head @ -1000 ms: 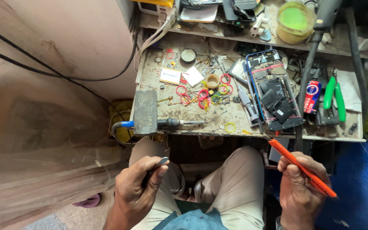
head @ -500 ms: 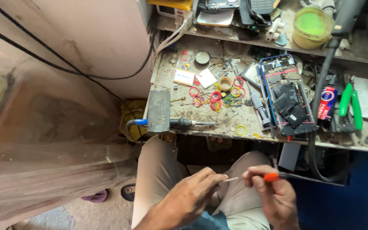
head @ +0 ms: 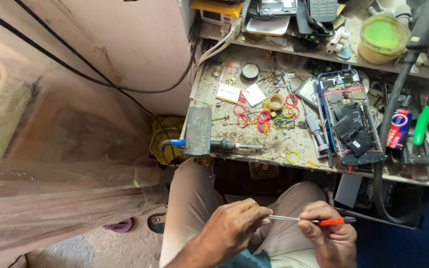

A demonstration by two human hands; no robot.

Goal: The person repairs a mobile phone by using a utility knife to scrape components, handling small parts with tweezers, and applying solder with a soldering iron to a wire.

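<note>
Both hands gripped one screwdriver [head: 306, 221]: left hand [head: 234, 231] pinched its shaft, right hand [head: 326, 233] clasped the handle.

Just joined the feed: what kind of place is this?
Probably a phone repair bench: an opened phone lies among loose parts, a soldering iron rests at the edge, and the right hand holds a screwdriver.

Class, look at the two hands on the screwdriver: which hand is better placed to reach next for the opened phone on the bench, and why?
Probably the right hand. It grips the screwdriver by its orange handle and sits almost directly below the opened phone. The left hand pinches the metal shaft and is farther from it.
</note>
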